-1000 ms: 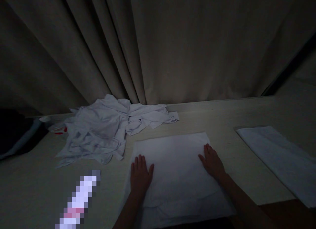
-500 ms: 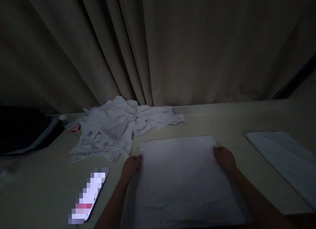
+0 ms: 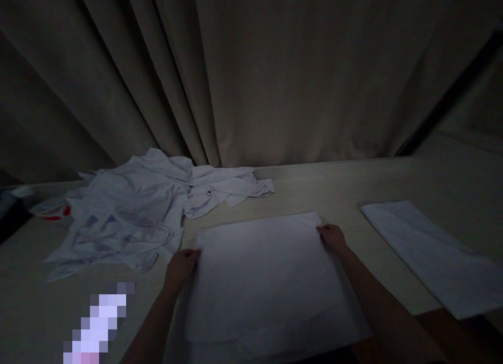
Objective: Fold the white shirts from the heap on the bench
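A flat white folded cloth (image 3: 259, 275) lies in front of me, with thin, see-through-looking margins along its left and right sides. My left hand (image 3: 181, 268) pinches its left edge near the far corner. On the opposite edge, my right hand (image 3: 333, 237) closes its fingers and thumb on the cloth, also near the far corner. The near side drops toward the bottom of the view and is dark there. Beyond my left hand, a crumpled heap of white garments (image 3: 133, 207) is spread out.
To the right lies another flat white folded cloth (image 3: 428, 254) on the pale tabletop (image 3: 298, 188). A phone with a blurred-out lit screen (image 3: 98, 322) is at lower left. A clear bag with red marking (image 3: 53, 211) sits beside the heap. A brown curtain (image 3: 298, 81) hangs behind.
My view has turned to the right, so the heap, phone and cloths sit further left in the picture. Both hands keep their hold on the cloth's side edges.
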Demonstrator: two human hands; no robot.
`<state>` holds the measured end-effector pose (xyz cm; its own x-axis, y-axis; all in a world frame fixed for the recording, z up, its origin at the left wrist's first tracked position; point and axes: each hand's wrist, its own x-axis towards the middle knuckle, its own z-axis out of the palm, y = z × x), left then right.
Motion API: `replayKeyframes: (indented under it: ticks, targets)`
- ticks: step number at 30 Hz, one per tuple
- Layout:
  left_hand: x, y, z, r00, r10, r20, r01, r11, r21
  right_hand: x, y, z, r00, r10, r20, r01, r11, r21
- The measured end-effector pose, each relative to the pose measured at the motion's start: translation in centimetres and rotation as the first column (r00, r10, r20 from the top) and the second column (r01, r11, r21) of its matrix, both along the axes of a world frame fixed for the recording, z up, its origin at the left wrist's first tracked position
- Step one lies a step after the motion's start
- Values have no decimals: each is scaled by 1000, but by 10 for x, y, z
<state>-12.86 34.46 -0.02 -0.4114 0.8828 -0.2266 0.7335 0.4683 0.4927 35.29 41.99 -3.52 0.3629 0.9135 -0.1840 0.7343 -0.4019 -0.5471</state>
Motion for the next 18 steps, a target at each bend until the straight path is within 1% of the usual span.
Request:
replayKeyframes:
  ticks: [4, 6, 8, 9, 10, 11, 12, 13, 14, 15, 16, 18]
  targets:
    - [-1, 1, -3, 999, 47, -6, -47, 998, 36, 4, 2, -1, 998, -9, -64, 10, 1000, 17]
    - [0, 2, 1, 998, 61, -24, -59, 997, 54, 5, 3, 0, 995, -13, -102, 15, 1000, 21]
    - [11, 0, 9, 995, 81, -57, -76, 993, 91, 5, 4, -1, 990, -21, -142, 24, 1000, 20]
    - [24, -3, 14, 992, 87, -88, -75, 988, 134, 4, 5, -2, 986, -27, -162, 30, 999, 16]
    - [43, -8, 20, 990, 71, -122, -48, 983, 180, 3, 6, -3, 983, -33, -182, 36, 999, 11]
    - [68, -15, 26, 986, 50, -159, -12, 971, 237, 2, 6, -4, 979, -38, -200, 40, 999, 4]
    - [98, -23, 31, 972, -64, -225, 128, 950, 284, 1, 7, -5, 975, -41, -217, 41, 999, -3]
    - [132, -33, 34, 943, -221, -249, 285, 922, 260, 0, 8, -6, 972, -40, -231, 39, 999, -10]
    - [168, -43, 36, 895, -387, -223, 428, 886, 179, 0, 8, -5, 970, -34, -242, 31, 999, -16]
    - [204, -53, 36, 848, -496, -188, 518, 850, 93, 0, 7, -5, 968, -26, -248, 21, 1000, -23]
    - [238, -63, 34, 795, -583, -167, 596, 802, 37, 1, 7, -3, 968, -16, -250, 9, 1000, -28]
    - [296, -77, 27, 700, -701, -134, 704, 710, -34, 6, 3, 2, 971, 9, -238, -18, 999, -33]
